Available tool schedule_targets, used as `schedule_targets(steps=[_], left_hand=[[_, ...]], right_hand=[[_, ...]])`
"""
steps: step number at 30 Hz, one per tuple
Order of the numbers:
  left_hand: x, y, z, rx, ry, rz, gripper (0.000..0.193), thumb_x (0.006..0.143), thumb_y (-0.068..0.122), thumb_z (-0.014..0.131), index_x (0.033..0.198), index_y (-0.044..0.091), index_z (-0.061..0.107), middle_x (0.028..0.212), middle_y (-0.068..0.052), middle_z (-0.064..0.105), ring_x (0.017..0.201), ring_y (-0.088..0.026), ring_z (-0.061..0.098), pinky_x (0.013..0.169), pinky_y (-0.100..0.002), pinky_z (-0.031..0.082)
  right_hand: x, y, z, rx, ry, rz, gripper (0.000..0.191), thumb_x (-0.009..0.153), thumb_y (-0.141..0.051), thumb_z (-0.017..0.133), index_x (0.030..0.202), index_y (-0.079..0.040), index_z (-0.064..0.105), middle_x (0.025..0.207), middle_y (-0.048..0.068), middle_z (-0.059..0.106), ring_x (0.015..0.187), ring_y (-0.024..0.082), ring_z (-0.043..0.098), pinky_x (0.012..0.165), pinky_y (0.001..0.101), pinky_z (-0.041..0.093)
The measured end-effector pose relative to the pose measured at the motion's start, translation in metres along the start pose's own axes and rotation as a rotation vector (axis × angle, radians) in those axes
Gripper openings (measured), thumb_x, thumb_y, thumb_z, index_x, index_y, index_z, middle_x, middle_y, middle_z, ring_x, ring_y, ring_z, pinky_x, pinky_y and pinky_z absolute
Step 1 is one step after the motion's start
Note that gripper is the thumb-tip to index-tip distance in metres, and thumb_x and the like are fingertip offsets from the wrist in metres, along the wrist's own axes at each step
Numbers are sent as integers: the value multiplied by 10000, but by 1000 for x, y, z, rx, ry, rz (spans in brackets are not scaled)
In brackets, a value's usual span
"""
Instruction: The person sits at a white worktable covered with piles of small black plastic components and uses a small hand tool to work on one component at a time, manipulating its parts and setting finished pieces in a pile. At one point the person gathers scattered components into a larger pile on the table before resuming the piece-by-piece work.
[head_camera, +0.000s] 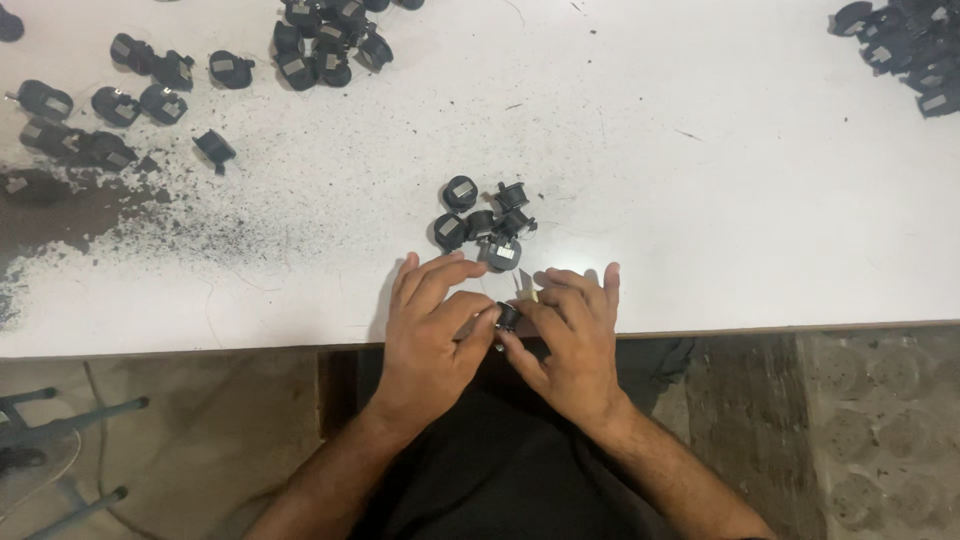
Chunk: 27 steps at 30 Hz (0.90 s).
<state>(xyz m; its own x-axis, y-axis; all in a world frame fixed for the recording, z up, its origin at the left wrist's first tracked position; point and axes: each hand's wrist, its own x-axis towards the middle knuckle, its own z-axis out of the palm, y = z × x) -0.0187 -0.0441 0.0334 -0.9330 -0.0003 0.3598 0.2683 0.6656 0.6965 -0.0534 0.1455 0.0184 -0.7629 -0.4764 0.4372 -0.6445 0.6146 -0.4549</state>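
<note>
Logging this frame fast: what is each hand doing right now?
Left hand: shut, fingers pinching the small round black plastic part.
Right hand: shut on the same part; a thin pale blade-like piece pokes above it.

Two hands, left (432, 335) and right (570, 335), share one black part (508, 316) and one small blade (524, 285). Just beyond the fingertips lies a cluster (485, 222) of about six parts.

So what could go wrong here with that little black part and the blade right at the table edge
1. Both hands, left hand and right hand, pinch one small black part over the table edge; it could drop to the floor.
2. The small blade sits close to the right fingers; a slip might nick them.
</note>
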Motion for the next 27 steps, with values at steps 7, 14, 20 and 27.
schedule_targets(steps=[7, 14, 20, 27], left_hand=[[-4, 0, -11, 30, -32, -14, 281, 836, 141, 782, 1094, 55, 711, 1357, -128, 601, 1377, -358, 483, 1176, -622, 270], [0, 2, 5, 52, -41, 44, 159, 843, 111, 791, 988, 125, 727, 1334, -59, 630, 1402, -309, 524, 1224, -607, 296], [-8, -10, 15, 152, 24, 166, 146, 854, 94, 771, 960, 118, 675, 1284, -60, 615, 1364, -298, 526, 1186, -568, 380], [-10, -16, 26, 379, 156, 463, 103, 962, 73, 716, 1006, 81, 624, 1235, -70, 595, 1308, -275, 559, 1115, -516, 465]], right_hand=[[-8, 13, 2, 29, 44, -11, 407, 756, -231, 898, 1086, -79, 713, 1084, 64, 579, 1283, 304, 523, 1215, 699, 148], [-10, 16, 1, 9, 17, -3, 405, 732, -228, 902, 1060, -79, 718, 1073, 63, 573, 1274, 307, 521, 1211, 699, 154], [-11, 21, 2, 23, 24, -1, 388, 734, -238, 913, 1033, -80, 723, 1057, 60, 562, 1249, 297, 529, 1215, 712, 147], [-8, 21, -1, 40, 18, -5, 353, 740, -259, 912, 961, -70, 711, 1043, 66, 581, 1212, 291, 543, 1203, 727, 150]])
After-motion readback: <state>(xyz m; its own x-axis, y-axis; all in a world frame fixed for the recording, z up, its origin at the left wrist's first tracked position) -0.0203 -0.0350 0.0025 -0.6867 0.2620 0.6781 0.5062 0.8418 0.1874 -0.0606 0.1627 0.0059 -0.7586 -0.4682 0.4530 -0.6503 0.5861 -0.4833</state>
